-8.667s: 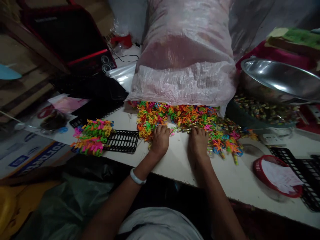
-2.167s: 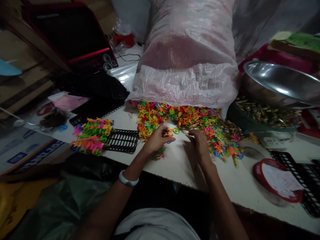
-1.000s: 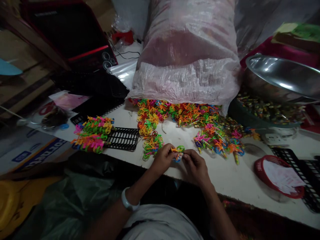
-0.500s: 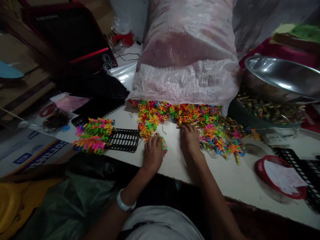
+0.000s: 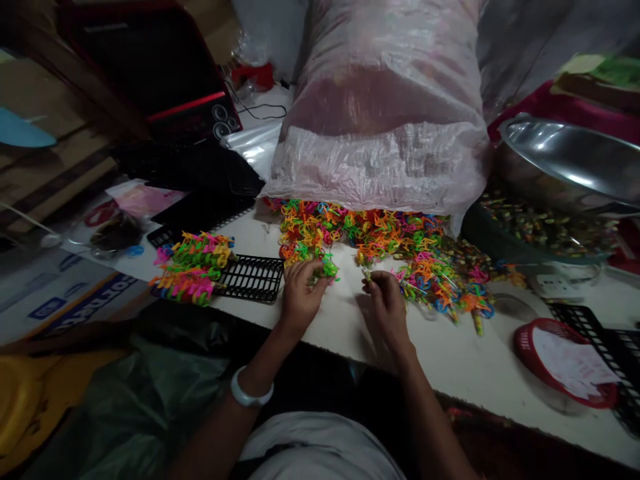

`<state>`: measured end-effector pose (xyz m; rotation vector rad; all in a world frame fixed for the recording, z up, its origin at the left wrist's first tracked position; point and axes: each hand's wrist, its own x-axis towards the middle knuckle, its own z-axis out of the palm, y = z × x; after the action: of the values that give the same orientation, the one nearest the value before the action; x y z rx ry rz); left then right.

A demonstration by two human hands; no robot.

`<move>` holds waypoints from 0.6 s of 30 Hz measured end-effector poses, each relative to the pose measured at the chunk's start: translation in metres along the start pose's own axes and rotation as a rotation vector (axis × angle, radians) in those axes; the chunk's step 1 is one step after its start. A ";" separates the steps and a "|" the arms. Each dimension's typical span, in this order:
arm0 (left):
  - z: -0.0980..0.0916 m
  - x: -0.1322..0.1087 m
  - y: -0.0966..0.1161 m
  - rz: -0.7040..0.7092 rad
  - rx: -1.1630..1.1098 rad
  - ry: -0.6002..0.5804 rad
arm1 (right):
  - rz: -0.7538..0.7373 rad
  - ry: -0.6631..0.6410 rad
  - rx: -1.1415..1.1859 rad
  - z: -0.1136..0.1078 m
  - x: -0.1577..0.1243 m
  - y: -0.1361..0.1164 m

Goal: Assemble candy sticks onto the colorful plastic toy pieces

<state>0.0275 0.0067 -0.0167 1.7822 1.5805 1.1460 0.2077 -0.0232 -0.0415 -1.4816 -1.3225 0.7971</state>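
Observation:
A heap of small coloured plastic ring pieces (image 5: 380, 233) spills from under a big translucent plastic sack (image 5: 385, 120) onto the white table (image 5: 450, 360). My left hand (image 5: 299, 293) is curled at the heap's near edge, its fingers closed on a green plastic piece (image 5: 329, 269). My right hand (image 5: 384, 303) sits beside it, fingertips pinched on a small piece I cannot make out. A white bangle (image 5: 247, 397) is on my left wrist.
A black grid tray (image 5: 253, 279) at the left carries a bundle of sorted coloured pieces (image 5: 193, 268). A steel bowl (image 5: 570, 160) rests over a dark basin of small pieces at the right. A red basket (image 5: 565, 363), a speaker (image 5: 200, 117) and papers lie around.
Half a second ago both hands lay flat at the heap. Now they have curled, each with a piece in its fingers. The view has shifted slightly.

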 end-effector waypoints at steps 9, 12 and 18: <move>0.018 -0.016 0.008 -0.096 -0.193 -0.195 | 0.217 -0.246 0.357 0.019 -0.021 -0.019; 0.019 -0.022 0.008 -0.065 -0.174 -0.218 | 0.275 -0.194 0.402 0.013 -0.020 -0.014; 0.023 -0.033 0.005 0.065 -0.070 -0.340 | 0.166 -0.218 0.247 0.003 -0.022 -0.017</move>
<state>0.0505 -0.0225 -0.0333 1.8760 1.2770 0.8579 0.1948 -0.0451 -0.0287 -1.3464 -1.2171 1.2134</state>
